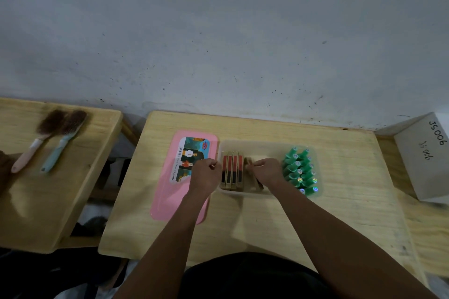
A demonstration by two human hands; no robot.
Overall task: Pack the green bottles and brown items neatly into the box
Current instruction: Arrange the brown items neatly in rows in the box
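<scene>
pink lid (pixel 167 192) left-centre, off, beside box | left hand (pixel 205 173) at clear box (pixel 255 145) left wall, fingers curled, grip unclear, likely steadying | four brown packs (pixel 232 170) upright, rowed at box left end | right hand (pixel 267 171) palm-down, pinching tilted brown pack (pixel 249 165) mid-box | green bottles (pixel 300 170) stacked at right end

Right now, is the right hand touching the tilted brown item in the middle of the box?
Touching. In the head view the right hand curls its fingers around the tilted brown item inside the box.
</scene>
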